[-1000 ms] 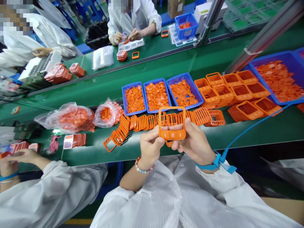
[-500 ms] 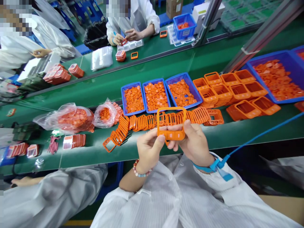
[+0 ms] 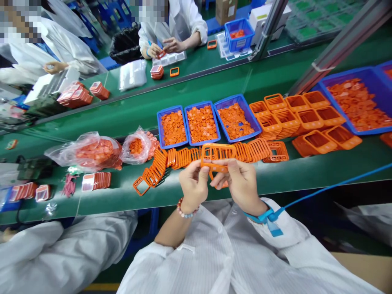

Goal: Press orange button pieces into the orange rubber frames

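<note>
Between both hands I hold an orange plastic frame (image 3: 218, 167), tilted so its lower bar faces me. My left hand (image 3: 193, 183) pinches its left end, thumb on the lower bar. My right hand (image 3: 243, 181) grips the right end with thumb and fingers. Part of another orange piece (image 3: 225, 184) shows below the right fingers; whether it is held or lying on the bench I cannot tell. Just beyond the hands runs a row of leaning orange frames (image 3: 183, 158), partly hidden by the held one.
Blue trays (image 3: 189, 141) of small orange parts stand behind the row. Stacked orange frames (image 3: 286, 122) and a larger blue tray (image 3: 352, 130) lie to the right. Plastic bags (image 3: 94, 151) are at left. A blue cord (image 3: 333, 179) runs from my right wrist. Co-workers sit across and at left.
The held frame has tipped back and dropped slightly. My right hand has shifted left, closer to my left hand. The neighbour's hand at lower left has mostly gone out of sight.
</note>
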Tool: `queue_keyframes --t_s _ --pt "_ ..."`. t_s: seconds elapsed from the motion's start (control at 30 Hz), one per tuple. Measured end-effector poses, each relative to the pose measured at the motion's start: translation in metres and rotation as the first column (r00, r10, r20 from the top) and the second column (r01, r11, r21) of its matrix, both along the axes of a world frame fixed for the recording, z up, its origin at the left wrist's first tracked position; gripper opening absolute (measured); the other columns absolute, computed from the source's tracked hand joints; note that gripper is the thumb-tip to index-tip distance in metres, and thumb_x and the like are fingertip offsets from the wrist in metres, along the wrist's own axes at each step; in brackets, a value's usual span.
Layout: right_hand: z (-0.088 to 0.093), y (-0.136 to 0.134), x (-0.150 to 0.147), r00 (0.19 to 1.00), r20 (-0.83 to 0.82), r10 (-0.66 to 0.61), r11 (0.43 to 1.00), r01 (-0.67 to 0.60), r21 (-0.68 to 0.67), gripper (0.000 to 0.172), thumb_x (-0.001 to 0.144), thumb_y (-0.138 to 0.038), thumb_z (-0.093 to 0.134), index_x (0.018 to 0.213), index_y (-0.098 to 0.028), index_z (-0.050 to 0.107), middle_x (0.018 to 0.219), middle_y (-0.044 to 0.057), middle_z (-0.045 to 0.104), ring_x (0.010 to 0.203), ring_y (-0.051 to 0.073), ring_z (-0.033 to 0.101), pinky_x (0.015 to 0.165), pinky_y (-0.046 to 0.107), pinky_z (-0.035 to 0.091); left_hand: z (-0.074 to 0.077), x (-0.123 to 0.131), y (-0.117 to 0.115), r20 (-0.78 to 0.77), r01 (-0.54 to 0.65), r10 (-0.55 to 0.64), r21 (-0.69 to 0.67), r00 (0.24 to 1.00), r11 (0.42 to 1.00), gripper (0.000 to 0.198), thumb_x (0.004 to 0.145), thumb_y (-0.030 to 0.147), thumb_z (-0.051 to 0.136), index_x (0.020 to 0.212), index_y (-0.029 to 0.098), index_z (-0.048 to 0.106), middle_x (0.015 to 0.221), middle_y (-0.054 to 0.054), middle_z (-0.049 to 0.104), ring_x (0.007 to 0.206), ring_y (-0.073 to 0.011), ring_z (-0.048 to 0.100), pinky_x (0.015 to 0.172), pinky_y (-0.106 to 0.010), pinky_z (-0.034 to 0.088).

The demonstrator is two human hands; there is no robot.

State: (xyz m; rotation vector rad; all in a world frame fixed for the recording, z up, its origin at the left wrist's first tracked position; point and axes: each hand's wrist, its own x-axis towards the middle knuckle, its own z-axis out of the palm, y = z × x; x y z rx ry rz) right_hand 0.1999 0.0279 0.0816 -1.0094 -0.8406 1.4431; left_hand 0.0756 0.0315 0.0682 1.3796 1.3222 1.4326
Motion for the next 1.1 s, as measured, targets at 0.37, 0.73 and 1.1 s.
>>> queue_keyframes --t_s 0.37,0.73,1.1 --pt "-0.031 0.033 0.018 0.641 0.663 -0.386 0.871 0.016 0.492 0.027 0.093 -0.034 0.064 0.112 -0.018 0.074 0.106 0.011 0.078 0.093 0.025 0.075 0.082 0.040 0.062 -0.034 -0.016 0.017 0.135 -0.029 0.065 -0.258 0.989 0.966 0.035 0.084 0.048 0.071 0.076 0.015 0.072 0.052 0.002 0.059 0.048 -0.0095 0.054 0.052 -0.021 0.044" --pt "-0.037 0.024 0.050 0.282 0.908 -0.311 0.529 -0.742 0.412 0.017 0.098 -0.017 0.055 0.098 -0.017 0.072 0.091 0.006 0.075 0.083 0.019 0.067 0.076 0.033 0.049 -0.043 -0.026 0.001 0.159 0.228 -0.180 -0.367 0.971 0.902 0.043 0.090 0.054 0.061 0.091 0.014 0.077 0.074 -0.007 0.075 0.057 -0.0130 0.061 0.057 -0.026 0.047" --pt "-0.096 0.000 0.047 -0.049 0.991 -0.123 0.444 -0.896 0.011 0.033 0.093 -0.004 0.051 0.121 -0.011 0.065 0.080 0.009 0.073 0.078 0.020 0.065 0.084 0.036 0.042 -0.061 -0.120 -0.027 -0.012 -0.363 0.371 -0.237 0.929 0.901 0.042 0.085 0.041 0.067 0.116 0.013 0.066 0.079 -0.008 0.077 0.057 -0.0123 0.064 0.056 -0.022 0.046"
